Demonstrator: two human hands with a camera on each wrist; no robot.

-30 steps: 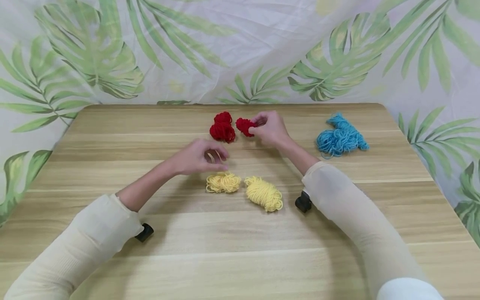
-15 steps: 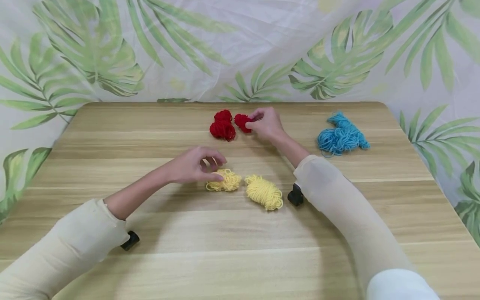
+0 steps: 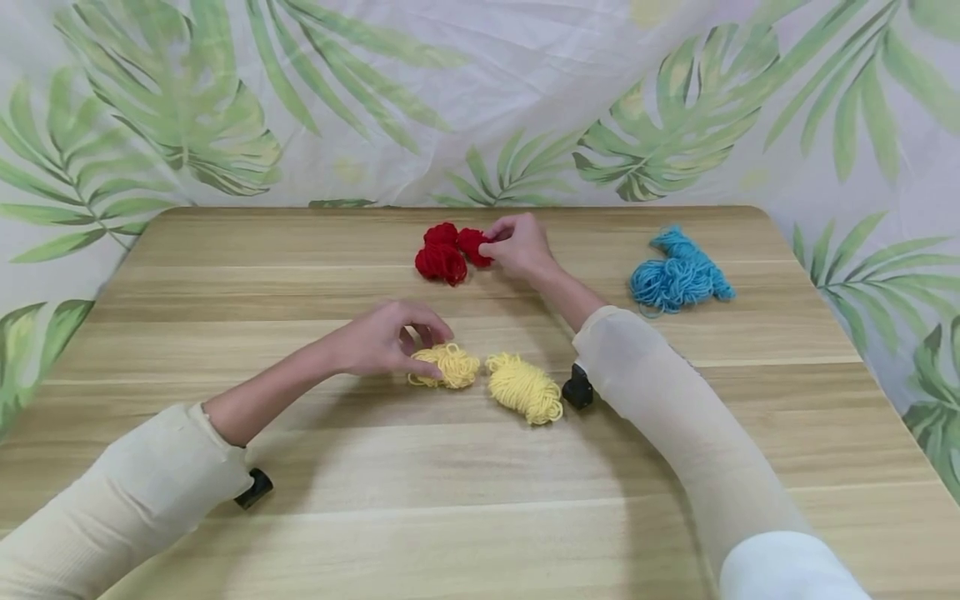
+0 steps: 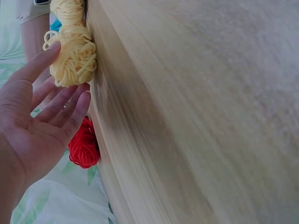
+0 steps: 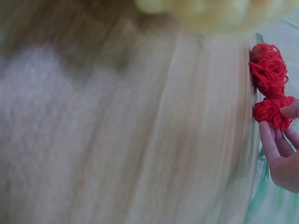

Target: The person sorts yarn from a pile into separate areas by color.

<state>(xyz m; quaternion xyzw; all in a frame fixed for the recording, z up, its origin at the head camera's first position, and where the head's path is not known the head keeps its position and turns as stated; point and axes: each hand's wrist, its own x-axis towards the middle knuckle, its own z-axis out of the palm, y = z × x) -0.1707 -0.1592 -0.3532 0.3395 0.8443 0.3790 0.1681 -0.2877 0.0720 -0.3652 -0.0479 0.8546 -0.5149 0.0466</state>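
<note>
In the head view my right hand pinches a small red yarn bundle between thumb and fingers at the back of the table. That bundle lies against the right side of more red yarn. My left hand is at the left yellow yarn bundle, thumb over its near left side and fingers spread loosely behind it. The left wrist view shows the thumb tip at this yellow yarn, the fingers not closed round it. A second yellow yarn bundle lies just to its right.
Blue yarn lies at the back right of the wooden table. A leaf-print cloth hangs behind the table's far edge. Black wrist cameras sit under both sleeves, the right one close beside the right yellow bundle.
My right hand has shifted the small red bundle left until it meets the other red yarn. My left hand has come down and nearer, from above the left yellow bundle to its left side.
</note>
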